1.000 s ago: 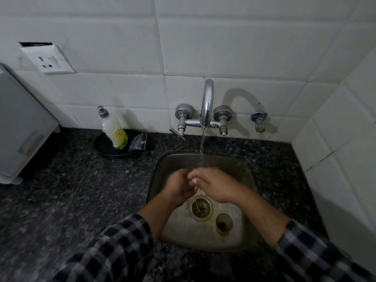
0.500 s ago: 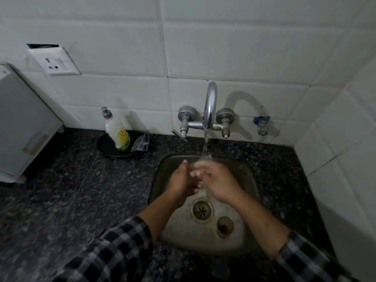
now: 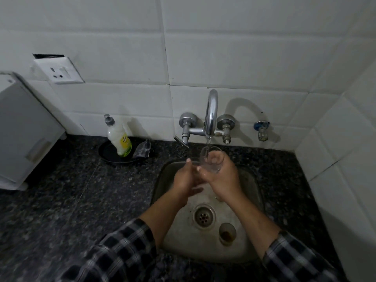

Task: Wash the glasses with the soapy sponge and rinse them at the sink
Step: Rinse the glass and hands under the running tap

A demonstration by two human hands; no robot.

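A second glass [image 3: 227,234] is seen standing in the sink [image 3: 183,239], apparently unwashed. Beyond it, the left hand [image 3: 186,180] is held flat, fingers straight, just beside the right hand [image 3: 223,179], by which a clear glass [image 3: 211,158] is gripped mouth up under the running tap [image 3: 211,112]. Rinsing is judged underway; next, the water should be tipped out.

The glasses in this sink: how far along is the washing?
Roughly halfway, it seems. In hand: the right hand holds a clear glass under the running tap, rinsing it. No suds show on it, so its soaping looks done. The left hand is open beside it. Left to do: a second glass stands in the sink by the drain with brown dregs, apparently unwashed.
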